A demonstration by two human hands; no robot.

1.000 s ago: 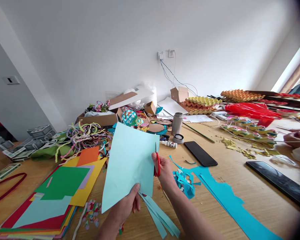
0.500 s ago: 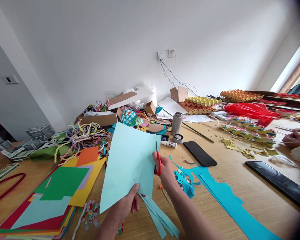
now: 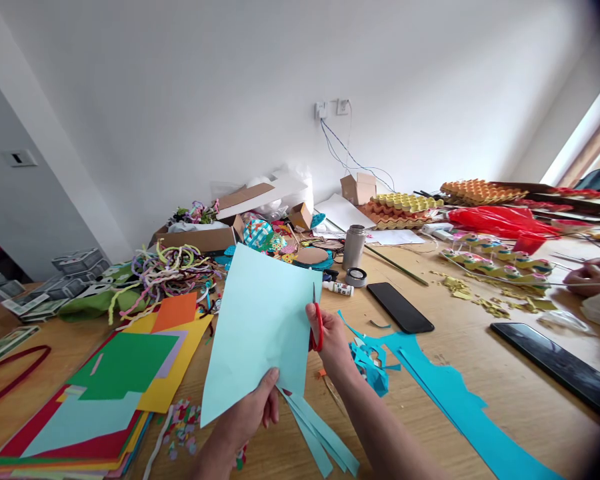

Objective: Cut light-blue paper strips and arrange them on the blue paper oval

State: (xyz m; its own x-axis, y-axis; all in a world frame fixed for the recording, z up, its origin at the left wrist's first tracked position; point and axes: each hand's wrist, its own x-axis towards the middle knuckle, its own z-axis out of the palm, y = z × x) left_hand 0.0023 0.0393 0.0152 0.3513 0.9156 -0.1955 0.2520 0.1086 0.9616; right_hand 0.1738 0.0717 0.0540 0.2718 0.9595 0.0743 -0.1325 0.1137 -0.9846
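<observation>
A large light-blue paper sheet (image 3: 260, 320) is tilted up over the table. My left hand (image 3: 260, 407) pinches its bottom edge, thumb in front, along with several narrow light-blue strips (image 3: 317, 433) that hang down to the right. In my right hand (image 3: 333, 340) are red-handled scissors (image 3: 319, 327), fingers closed round the handles. The scissor blades point up and lie at the sheet's right edge. Bright blue paper scraps (image 3: 373, 367) lie right of my right wrist.
Stacked coloured paper (image 3: 125, 367) lies left, with pipe cleaners (image 3: 170, 273) behind. A metal bottle (image 3: 354, 247), a black phone (image 3: 400, 307) and a second phone (image 3: 555, 363) stand or lie right. Another person's hand (image 3: 593, 277) is at the right edge, near painted egg-carton pieces (image 3: 500, 257).
The sheet and the scissors have shifted very slightly to the right. Both hands keep their hold.
</observation>
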